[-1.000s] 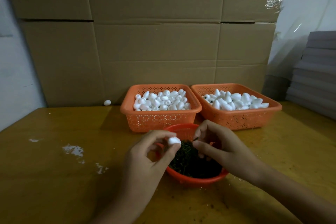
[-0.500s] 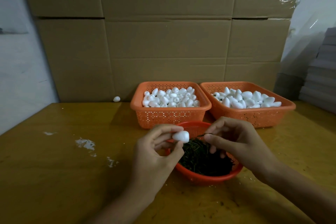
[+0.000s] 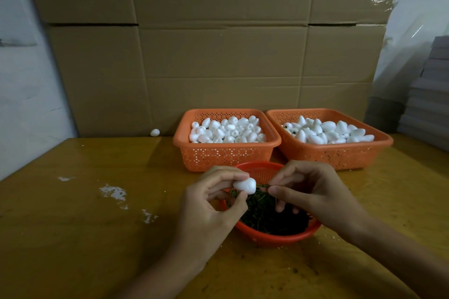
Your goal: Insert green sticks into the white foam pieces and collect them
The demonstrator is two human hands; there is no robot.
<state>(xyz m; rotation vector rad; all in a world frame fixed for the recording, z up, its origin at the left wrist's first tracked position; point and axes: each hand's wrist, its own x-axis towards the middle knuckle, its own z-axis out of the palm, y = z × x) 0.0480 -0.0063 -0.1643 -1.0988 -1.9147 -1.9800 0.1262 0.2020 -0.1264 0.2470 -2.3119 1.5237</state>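
Observation:
My left hand (image 3: 209, 204) pinches a white foam piece (image 3: 244, 185) between thumb and fingers, above the near-left rim of a round red bowl (image 3: 272, 238) filled with green sticks (image 3: 267, 213). My right hand (image 3: 313, 192) pinches one thin green stick (image 3: 262, 185), whose tip meets the right end of the foam piece. Behind the bowl stand two orange baskets: the left basket (image 3: 226, 153) holds several small foam pieces, the right basket (image 3: 340, 155) holds several larger foam pieces, some with dark spots.
A stray foam piece (image 3: 154, 132) lies at the back of the wooden table (image 3: 73, 226) against the cardboard boxes (image 3: 218, 56). White crumbs (image 3: 114, 192) dot the table's left side. Grey stacked sheets (image 3: 430, 94) stand at the far right.
My right hand has brought the green stick left until its tip meets the foam piece; a second ago it was picking in the bowl. The left hand raised the foam slightly.

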